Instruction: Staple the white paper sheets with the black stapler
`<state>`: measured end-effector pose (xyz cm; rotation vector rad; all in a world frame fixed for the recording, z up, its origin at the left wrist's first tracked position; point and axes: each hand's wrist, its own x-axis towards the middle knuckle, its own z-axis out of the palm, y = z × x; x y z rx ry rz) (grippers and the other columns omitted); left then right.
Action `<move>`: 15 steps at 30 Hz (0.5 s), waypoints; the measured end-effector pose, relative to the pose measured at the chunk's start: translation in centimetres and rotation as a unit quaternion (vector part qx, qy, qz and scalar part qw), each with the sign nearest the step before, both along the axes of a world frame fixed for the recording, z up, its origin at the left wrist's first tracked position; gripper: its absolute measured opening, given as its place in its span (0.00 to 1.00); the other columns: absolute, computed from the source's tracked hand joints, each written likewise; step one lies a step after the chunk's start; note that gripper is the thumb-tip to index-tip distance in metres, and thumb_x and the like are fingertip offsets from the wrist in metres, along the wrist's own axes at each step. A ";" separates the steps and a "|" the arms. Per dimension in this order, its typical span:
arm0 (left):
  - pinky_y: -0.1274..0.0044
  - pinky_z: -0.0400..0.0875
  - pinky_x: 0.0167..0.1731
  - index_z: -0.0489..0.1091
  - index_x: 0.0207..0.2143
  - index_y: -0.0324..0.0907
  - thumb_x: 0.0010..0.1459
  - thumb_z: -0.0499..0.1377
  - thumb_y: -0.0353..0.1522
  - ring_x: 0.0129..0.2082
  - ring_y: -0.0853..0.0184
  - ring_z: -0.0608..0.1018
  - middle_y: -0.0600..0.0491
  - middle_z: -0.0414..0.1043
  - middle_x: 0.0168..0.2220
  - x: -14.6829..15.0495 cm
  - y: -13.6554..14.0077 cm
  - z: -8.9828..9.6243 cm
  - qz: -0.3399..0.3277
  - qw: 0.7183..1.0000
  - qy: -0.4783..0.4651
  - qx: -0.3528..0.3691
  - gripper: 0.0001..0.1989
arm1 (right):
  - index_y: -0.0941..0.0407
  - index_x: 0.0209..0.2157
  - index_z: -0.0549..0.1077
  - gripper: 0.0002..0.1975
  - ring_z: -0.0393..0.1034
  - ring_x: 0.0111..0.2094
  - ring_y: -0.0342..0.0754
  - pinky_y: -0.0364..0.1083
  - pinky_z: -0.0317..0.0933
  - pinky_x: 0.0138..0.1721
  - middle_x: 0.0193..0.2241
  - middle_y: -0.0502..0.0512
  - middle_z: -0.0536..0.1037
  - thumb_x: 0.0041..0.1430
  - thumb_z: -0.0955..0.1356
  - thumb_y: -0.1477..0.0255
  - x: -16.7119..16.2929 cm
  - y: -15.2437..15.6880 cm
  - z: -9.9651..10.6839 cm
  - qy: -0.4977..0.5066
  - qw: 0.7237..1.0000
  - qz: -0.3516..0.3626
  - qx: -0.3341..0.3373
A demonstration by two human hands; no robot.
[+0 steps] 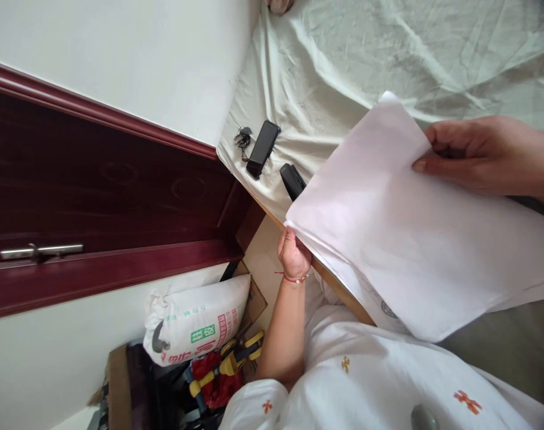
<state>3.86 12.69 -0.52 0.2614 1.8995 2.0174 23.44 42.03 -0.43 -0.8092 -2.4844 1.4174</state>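
A large white sheet of paper (379,215) spreads in front of me, with further sheets under it; some print shows on a lower one. At the sheets' near left corner, my left hand (295,254) is closed, its thumb and finger pinching the papers. A red string bracelet circles that wrist. My right hand (482,152) comes in from the right and pinches the top sheet's far edge between thumb and fingers. Just beyond the left corner lies a black object (292,181), perhaps a stapler, partly hidden by the paper.
A black phone (263,149) and a bunch of keys (242,138) lie on the pale green sheet (325,65) covering the bed. Left stand a dark red door (110,173) with a metal handle, a printed white sack (200,319) and a yellow-and-grey item (227,364) on the floor.
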 end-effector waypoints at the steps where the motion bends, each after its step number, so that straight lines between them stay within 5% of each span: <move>1: 0.63 0.71 0.66 0.83 0.46 0.43 0.51 0.72 0.52 0.66 0.50 0.75 0.44 0.83 0.54 0.0 0.0 0.1 -0.003 1.000 0.001 -0.006 0.27 | 0.54 0.39 0.75 0.20 0.69 0.30 0.47 0.49 0.60 0.32 0.31 0.52 0.78 0.58 0.68 0.51 -0.1 0.0 0.1 -0.005 1.000 -0.003 0.007; 15: 0.64 0.70 0.66 0.84 0.43 0.42 0.49 0.74 0.52 0.64 0.51 0.78 0.44 0.84 0.50 0.2 0.2 0.2 -0.007 1.000 0.000 -0.001 0.28 | 0.53 0.38 0.75 0.15 0.69 0.32 0.49 0.52 0.60 0.36 0.32 0.54 0.78 0.59 0.67 0.56 -0.3 0.1 0.7 -0.037 0.999 -0.009 0.033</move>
